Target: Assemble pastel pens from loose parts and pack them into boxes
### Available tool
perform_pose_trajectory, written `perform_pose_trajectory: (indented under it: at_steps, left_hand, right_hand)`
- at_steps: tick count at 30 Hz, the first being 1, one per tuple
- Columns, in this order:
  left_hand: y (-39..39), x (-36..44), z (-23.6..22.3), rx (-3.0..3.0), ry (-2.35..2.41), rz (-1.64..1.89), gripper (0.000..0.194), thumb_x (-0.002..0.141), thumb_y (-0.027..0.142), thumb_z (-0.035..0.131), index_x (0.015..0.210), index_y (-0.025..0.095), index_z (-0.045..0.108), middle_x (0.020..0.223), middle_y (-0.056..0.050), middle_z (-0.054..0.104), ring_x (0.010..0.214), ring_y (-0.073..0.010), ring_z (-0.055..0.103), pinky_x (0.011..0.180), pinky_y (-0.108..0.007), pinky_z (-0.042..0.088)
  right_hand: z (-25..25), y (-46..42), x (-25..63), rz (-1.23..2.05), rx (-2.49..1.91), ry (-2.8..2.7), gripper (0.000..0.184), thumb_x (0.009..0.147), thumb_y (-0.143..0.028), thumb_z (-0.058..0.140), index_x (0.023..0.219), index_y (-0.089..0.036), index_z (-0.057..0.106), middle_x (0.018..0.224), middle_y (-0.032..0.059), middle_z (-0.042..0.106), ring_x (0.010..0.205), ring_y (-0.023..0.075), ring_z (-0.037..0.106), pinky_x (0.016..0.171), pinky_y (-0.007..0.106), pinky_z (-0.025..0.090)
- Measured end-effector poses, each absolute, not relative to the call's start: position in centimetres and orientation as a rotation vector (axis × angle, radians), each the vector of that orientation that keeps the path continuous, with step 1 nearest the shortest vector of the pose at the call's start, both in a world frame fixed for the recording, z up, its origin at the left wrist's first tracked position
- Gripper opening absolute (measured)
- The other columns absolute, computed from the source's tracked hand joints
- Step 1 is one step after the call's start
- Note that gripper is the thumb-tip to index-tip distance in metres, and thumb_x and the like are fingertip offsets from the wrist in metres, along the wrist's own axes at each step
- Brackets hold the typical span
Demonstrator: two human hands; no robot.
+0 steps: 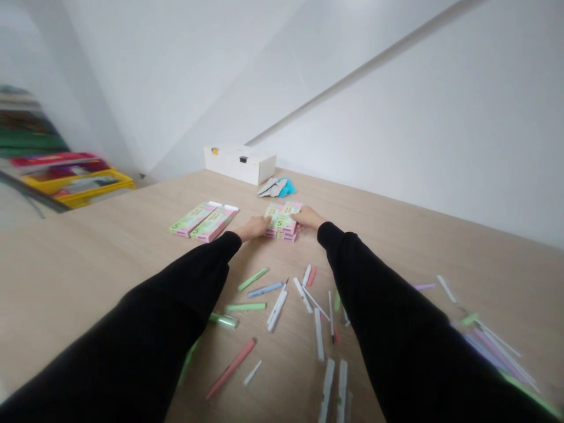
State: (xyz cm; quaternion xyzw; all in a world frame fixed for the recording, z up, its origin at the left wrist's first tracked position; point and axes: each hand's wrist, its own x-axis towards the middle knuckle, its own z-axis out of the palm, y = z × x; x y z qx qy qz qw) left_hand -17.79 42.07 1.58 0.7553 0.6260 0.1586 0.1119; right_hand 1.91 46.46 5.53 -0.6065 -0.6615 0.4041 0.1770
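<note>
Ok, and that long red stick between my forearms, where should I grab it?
I'd pinch the long red stick mid-length from above, fingers across its slant: it's slim, lies flat on the table, and nothing touches either side.

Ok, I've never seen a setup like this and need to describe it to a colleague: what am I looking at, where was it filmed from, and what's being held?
There is no robot here. A person works with two bare hands, and the single picture comes from a camera worn on their head, looking forward and down. The black sleeves are their arms.

The left hand and right hand hold a small stack of printed boxes between them, one at each side. To its left, two similar boxes lie side by side on the wooden table.

Nearer the camera, slim pen-like pieces in green, white, red, blue and purple are scattered. Farther back are a white box and something crumpled, grey and blue.
</note>
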Motion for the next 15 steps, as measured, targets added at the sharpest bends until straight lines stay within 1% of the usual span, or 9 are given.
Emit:
perform_pose_trajectory:
  at_steps: [3,4,5,7,9,11,13,15]
  left_hand:
    - [41.2,-17.4,2.1,2.223,1.975,0.396,0.039,0.097,0.036,0.065,0.130,0.016,0.060,0.130,-0.011,0.063,0.111,-0.0244,0.066,0.093,-0.046,0.058]
    - [40.7,-17.6,2.4,2.214,2.035,0.392,0.040,0.098,0.036,0.064,0.131,0.015,0.060,0.131,-0.013,0.063,0.112,-0.0257,0.065,0.094,-0.047,0.058]
    - [40.2,-17.9,2.8,2.194,2.105,0.396,0.042,0.099,0.037,0.062,0.134,0.013,0.059,0.133,-0.016,0.061,0.115,-0.0284,0.064,0.095,-0.048,0.056]
    - [39.2,-19.4,3.9,2.117,2.271,0.418,0.050,0.100,0.039,0.053,0.141,0.008,0.053,0.139,-0.026,0.056,0.124,-0.0379,0.059,0.099,-0.052,0.051]
    - [38.3,-21.9,4.9,1.998,2.448,0.420,0.059,0.099,0.041,0.046,0.145,0.004,0.049,0.145,-0.033,0.048,0.133,-0.0472,0.050,0.103,-0.056,0.045]
    - [37.3,-25.1,5.7,1.859,2.599,0.373,0.066,0.095,0.045,0.046,0.142,0.000,0.052,0.148,-0.036,0.045,0.136,-0.0521,0.044,0.105,-0.059,0.040]
    - [36.3,-28.1,6.0,1.717,2.690,0.295,0.074,0.093,0.052,0.045,0.137,-0.005,0.055,0.145,-0.039,0.047,0.134,-0.0544,0.046,0.105,-0.061,0.039]
    - [35.5,-30.3,5.7,1.657,2.678,0.214,0.081,0.088,0.064,0.047,0.133,-0.002,0.062,0.137,-0.036,0.058,0.125,-0.0515,0.055,0.102,-0.057,0.043]
  right_hand:
    - [6.2,45.8,1.7,1.044,-1.753,-1.938,0.038,0.098,-0.037,0.065,0.129,-0.016,0.061,0.129,0.0106,0.064,0.109,0.0237,0.067,0.092,0.045,0.059]
    - [6.5,45.5,1.6,0.995,-1.763,-1.959,0.038,0.098,-0.037,0.065,0.129,-0.017,0.061,0.129,0.0101,0.064,0.109,0.0234,0.067,0.092,0.045,0.059]
    - [6.9,45.3,1.6,0.941,-1.774,-1.978,0.038,0.098,-0.038,0.064,0.129,-0.017,0.061,0.129,0.0100,0.064,0.108,0.0230,0.067,0.091,0.045,0.059]
    - [7.9,44.6,1.7,0.826,-1.794,-2.015,0.040,0.099,-0.039,0.062,0.131,-0.015,0.060,0.127,0.0130,0.066,0.104,0.0235,0.068,0.085,0.041,0.060]
    - [9.4,43.9,2.4,0.723,-1.812,-2.057,0.046,0.100,-0.041,0.058,0.133,-0.009,0.057,0.120,0.0185,0.069,0.096,0.0249,0.071,0.073,0.034,0.060]
    - [11.1,42.8,3.5,0.643,-1.830,-2.120,0.047,0.098,-0.038,0.058,0.132,-0.005,0.058,0.109,0.0213,0.073,0.085,0.0257,0.072,0.061,0.030,0.056]
    - [12.8,41.3,5.2,0.590,-1.846,-2.199,0.041,0.093,-0.029,0.063,0.126,-0.005,0.062,0.100,0.0193,0.075,0.077,0.0242,0.071,0.055,0.027,0.052]
    - [14.3,39.4,7.2,0.558,-1.862,-2.265,0.033,0.090,-0.022,0.064,0.119,-0.006,0.066,0.096,0.0182,0.075,0.073,0.0224,0.069,0.053,0.027,0.050]
